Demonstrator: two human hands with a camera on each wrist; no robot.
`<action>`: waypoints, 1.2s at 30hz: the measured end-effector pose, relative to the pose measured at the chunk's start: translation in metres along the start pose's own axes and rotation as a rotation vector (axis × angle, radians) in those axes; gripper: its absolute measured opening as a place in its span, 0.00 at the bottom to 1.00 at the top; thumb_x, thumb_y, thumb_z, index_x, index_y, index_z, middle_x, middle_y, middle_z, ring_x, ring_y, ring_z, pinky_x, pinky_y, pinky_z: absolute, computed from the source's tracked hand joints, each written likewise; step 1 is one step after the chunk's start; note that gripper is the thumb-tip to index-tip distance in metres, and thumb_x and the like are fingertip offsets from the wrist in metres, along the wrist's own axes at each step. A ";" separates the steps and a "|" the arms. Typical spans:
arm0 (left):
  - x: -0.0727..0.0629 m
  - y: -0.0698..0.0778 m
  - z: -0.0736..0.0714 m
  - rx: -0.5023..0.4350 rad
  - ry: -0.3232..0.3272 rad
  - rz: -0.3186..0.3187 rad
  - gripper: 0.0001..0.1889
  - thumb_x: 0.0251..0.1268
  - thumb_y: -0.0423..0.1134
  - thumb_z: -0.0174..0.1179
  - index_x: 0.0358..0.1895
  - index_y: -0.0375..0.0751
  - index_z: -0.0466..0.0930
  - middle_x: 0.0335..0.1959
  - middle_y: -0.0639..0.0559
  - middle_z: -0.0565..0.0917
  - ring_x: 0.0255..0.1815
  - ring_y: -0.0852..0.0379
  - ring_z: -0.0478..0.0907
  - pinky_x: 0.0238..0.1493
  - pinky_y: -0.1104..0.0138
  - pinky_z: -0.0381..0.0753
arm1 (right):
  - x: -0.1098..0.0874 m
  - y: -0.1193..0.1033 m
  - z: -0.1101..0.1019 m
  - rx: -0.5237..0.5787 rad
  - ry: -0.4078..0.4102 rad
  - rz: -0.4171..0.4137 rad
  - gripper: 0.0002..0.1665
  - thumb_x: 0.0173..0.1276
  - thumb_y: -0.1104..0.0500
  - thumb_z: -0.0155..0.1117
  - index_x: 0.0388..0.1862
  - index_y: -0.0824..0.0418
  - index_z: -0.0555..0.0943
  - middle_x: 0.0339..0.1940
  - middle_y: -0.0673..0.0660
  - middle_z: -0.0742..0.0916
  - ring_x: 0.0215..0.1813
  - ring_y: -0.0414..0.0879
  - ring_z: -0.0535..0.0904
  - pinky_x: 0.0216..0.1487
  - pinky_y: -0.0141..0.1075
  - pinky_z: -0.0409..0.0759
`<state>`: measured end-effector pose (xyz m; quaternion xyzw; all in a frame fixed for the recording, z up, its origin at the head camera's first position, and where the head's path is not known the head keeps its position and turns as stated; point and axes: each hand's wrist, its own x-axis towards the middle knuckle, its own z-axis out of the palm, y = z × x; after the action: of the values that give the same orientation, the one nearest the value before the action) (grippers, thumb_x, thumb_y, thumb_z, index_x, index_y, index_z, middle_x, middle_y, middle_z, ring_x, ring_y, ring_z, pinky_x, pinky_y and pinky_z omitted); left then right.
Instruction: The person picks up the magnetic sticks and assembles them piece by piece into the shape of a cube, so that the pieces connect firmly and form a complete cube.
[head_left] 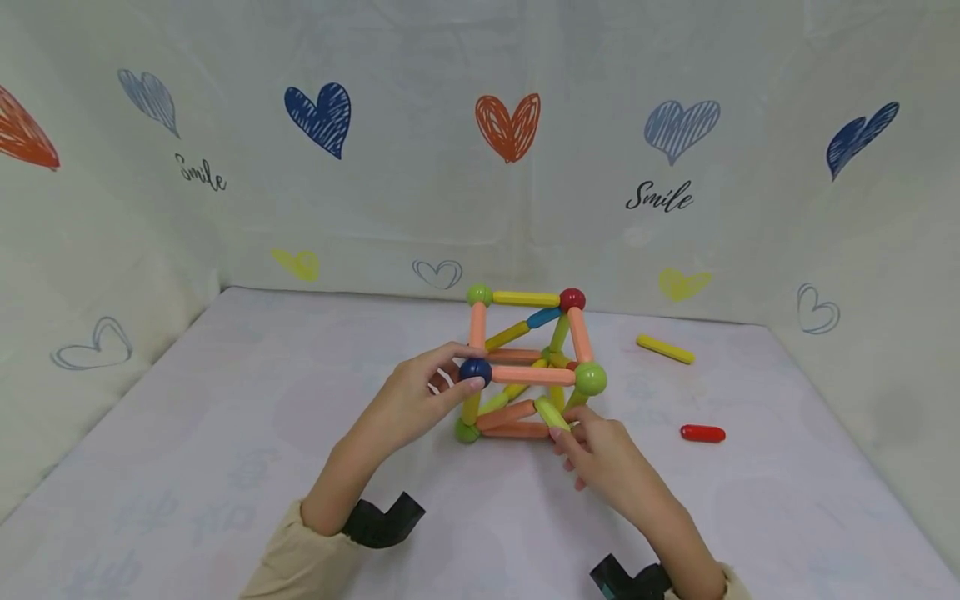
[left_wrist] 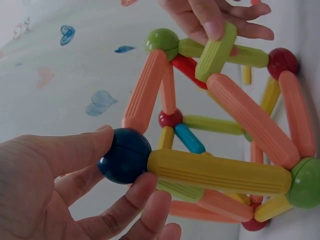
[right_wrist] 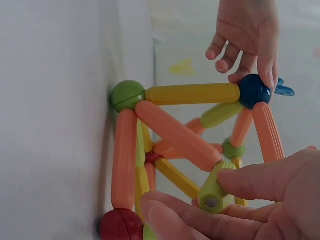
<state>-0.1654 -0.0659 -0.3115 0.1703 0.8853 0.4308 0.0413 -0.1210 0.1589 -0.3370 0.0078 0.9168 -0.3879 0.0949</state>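
Note:
A cube-like frame of coloured magnetic rods and balls stands on the white table (head_left: 300, 433). My left hand (head_left: 412, 392) grips the dark blue ball (left_wrist: 125, 155) at its upper front left corner between thumb and fingers. My right hand (head_left: 603, 450) pinches a short light green rod (right_wrist: 216, 189) at the front face. The far end of that rod meets the tip of a slanting orange rod (left_wrist: 252, 120), which rises from the green ball (head_left: 467, 431) at the lower left corner. A metal disc shows in the green rod's near end.
To the right of the frame lie a loose yellow rod (head_left: 665, 349) and, closer to me, a short red rod (head_left: 702, 433). A white cloth wall (head_left: 420, 200) printed with hearts stands behind the table.

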 end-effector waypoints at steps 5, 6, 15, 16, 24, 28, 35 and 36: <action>0.000 0.001 0.000 0.002 -0.002 -0.006 0.16 0.62 0.46 0.60 0.53 0.54 0.74 0.35 0.50 0.77 0.35 0.56 0.72 0.32 0.68 0.74 | -0.004 -0.004 -0.003 -0.051 0.051 -0.020 0.19 0.65 0.60 0.61 0.53 0.66 0.74 0.26 0.55 0.83 0.17 0.42 0.74 0.21 0.29 0.75; -0.001 0.002 0.000 0.002 -0.002 -0.010 0.16 0.62 0.46 0.60 0.53 0.54 0.74 0.35 0.51 0.77 0.35 0.55 0.72 0.32 0.68 0.74 | -0.005 -0.004 -0.004 -0.059 0.064 -0.022 0.19 0.64 0.60 0.62 0.53 0.65 0.74 0.25 0.54 0.82 0.17 0.42 0.74 0.21 0.29 0.75; 0.000 0.002 0.000 0.000 -0.006 0.005 0.17 0.62 0.46 0.59 0.54 0.55 0.74 0.36 0.51 0.78 0.36 0.55 0.73 0.33 0.68 0.74 | -0.008 -0.007 -0.014 -0.026 0.147 0.012 0.22 0.62 0.57 0.64 0.53 0.65 0.75 0.24 0.53 0.82 0.18 0.40 0.76 0.27 0.28 0.77; 0.000 0.002 0.000 -0.001 -0.007 0.006 0.17 0.62 0.46 0.59 0.54 0.54 0.74 0.36 0.50 0.78 0.36 0.55 0.73 0.33 0.68 0.74 | -0.008 -0.007 -0.014 -0.020 0.152 0.016 0.22 0.62 0.57 0.65 0.53 0.65 0.76 0.24 0.53 0.82 0.19 0.40 0.77 0.28 0.29 0.78; 0.000 0.001 0.000 -0.002 -0.004 0.012 0.17 0.63 0.46 0.59 0.54 0.53 0.75 0.36 0.50 0.78 0.36 0.55 0.73 0.33 0.68 0.74 | -0.005 -0.002 -0.013 0.014 0.087 0.021 0.20 0.63 0.57 0.63 0.51 0.65 0.76 0.30 0.54 0.86 0.23 0.41 0.80 0.31 0.32 0.80; 0.000 0.001 0.000 0.002 -0.001 0.007 0.18 0.62 0.46 0.59 0.55 0.53 0.74 0.36 0.50 0.78 0.36 0.55 0.73 0.33 0.68 0.75 | 0.001 0.002 -0.006 0.081 0.011 0.008 0.15 0.64 0.59 0.62 0.46 0.66 0.77 0.29 0.54 0.87 0.24 0.42 0.79 0.30 0.32 0.80; 0.001 0.001 0.000 0.004 0.000 0.000 0.18 0.62 0.46 0.59 0.55 0.54 0.74 0.36 0.50 0.78 0.36 0.55 0.73 0.33 0.68 0.75 | 0.007 0.006 0.000 0.152 -0.070 -0.024 0.14 0.64 0.59 0.61 0.43 0.68 0.73 0.21 0.53 0.85 0.21 0.44 0.78 0.27 0.34 0.77; 0.001 0.001 0.000 0.003 -0.001 -0.002 0.18 0.62 0.46 0.59 0.55 0.54 0.74 0.36 0.50 0.78 0.36 0.55 0.73 0.33 0.68 0.75 | 0.007 0.006 0.001 0.169 -0.066 -0.020 0.15 0.64 0.59 0.61 0.43 0.68 0.72 0.22 0.53 0.86 0.22 0.45 0.79 0.27 0.34 0.77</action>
<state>-0.1659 -0.0652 -0.3110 0.1695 0.8862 0.4292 0.0418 -0.1268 0.1624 -0.3431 -0.0059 0.8771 -0.4651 0.1202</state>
